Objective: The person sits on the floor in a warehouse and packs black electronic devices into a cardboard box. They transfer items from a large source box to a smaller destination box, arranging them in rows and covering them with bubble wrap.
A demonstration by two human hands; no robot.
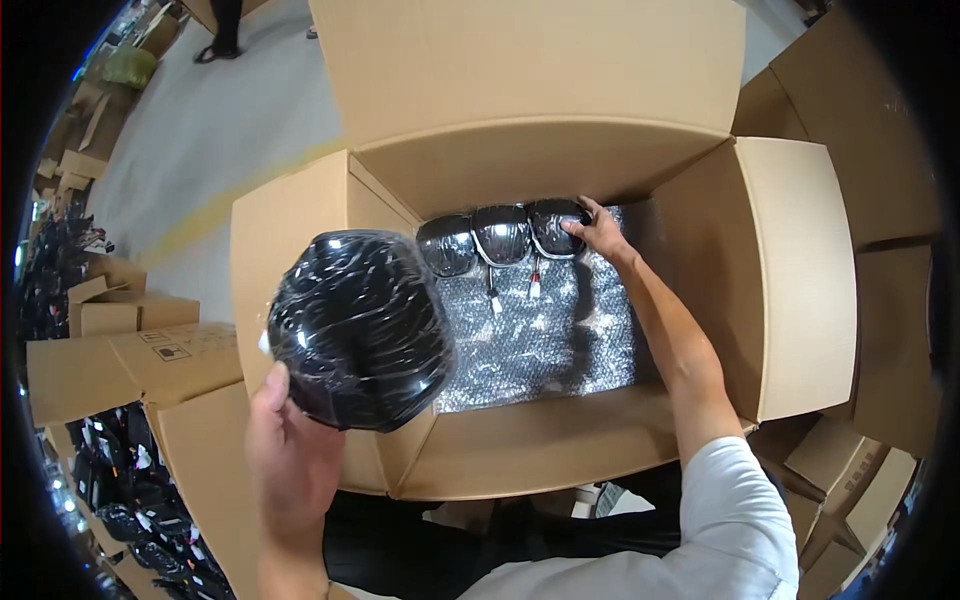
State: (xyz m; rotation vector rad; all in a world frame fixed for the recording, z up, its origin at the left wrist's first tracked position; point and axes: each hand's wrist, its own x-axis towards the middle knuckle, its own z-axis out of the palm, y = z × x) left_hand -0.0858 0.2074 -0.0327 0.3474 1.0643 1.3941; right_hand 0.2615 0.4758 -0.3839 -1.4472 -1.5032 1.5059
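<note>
My left hand holds a large black rounded part, tightly wrapped in clear film, above the left side of an open cardboard box. Inside, along the far wall, three similar black wrapped parts stand in a row: a left one, a middle one and a right one. Short cables with white plugs hang from the row onto silver bubble wrap lining the bottom. My right hand grips the right part at its right edge, thumb in front. What kind of part these are I cannot tell.
The box's flaps stand folded outward, the far flap tallest. At lower left, another carton holds many black wrapped parts. More cardboard stands on the right. A person's foot is on the grey floor at upper left.
</note>
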